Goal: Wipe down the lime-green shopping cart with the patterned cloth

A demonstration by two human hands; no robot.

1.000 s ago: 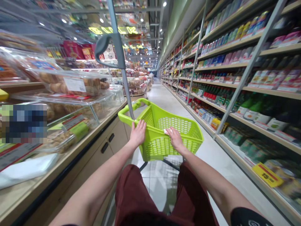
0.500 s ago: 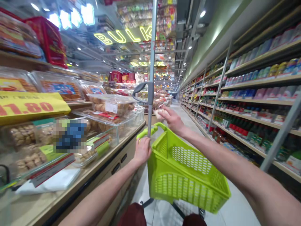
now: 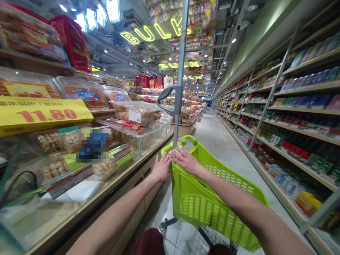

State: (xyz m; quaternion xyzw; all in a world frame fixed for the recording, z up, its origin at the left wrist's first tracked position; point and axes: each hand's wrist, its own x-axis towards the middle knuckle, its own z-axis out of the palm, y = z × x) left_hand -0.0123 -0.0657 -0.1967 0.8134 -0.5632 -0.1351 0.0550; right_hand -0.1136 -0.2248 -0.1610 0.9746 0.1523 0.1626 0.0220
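While both hands meet at the near-left corner of the green basket cart (image 3: 212,205), the R hand (image 3: 187,162) has its fingers bent over a crumpled white wipe (image 3: 176,152), partly hidden under them, pressed on the cart handle (image 3: 190,139) by the foot of a metal pole (image 3: 178,129). L hand (image 3: 160,170) is open, fingers extended & a bit apart, nothing seen in its grip; fingertips just beside the wipe, at the handle's end; can't tell if they touch the wipe.

Cart stands on the tiled floor (image 3: 214,124) in front of the person, btwn the worktop (image 3: 124,182) (L) & tall shelves (image 3: 276,106) (R). Pole runs up out of view w/ a grey hooked grip (image 3: 178,101) approx. midway along what shows.

On the L side: clear packs (image 3: 136,115) of baked goods, stacked; yellow price card (image 3: 50,115) reading 11.80; folded white sheet (image 3: 77,193) low on the worktop. Shelves R hold rows of bottles, cans etc., details too blurred to read. Neon BULK sign (image 3: 156,33) overhead. Dark red trouser knee (image 3: 150,242) at bottom edge.
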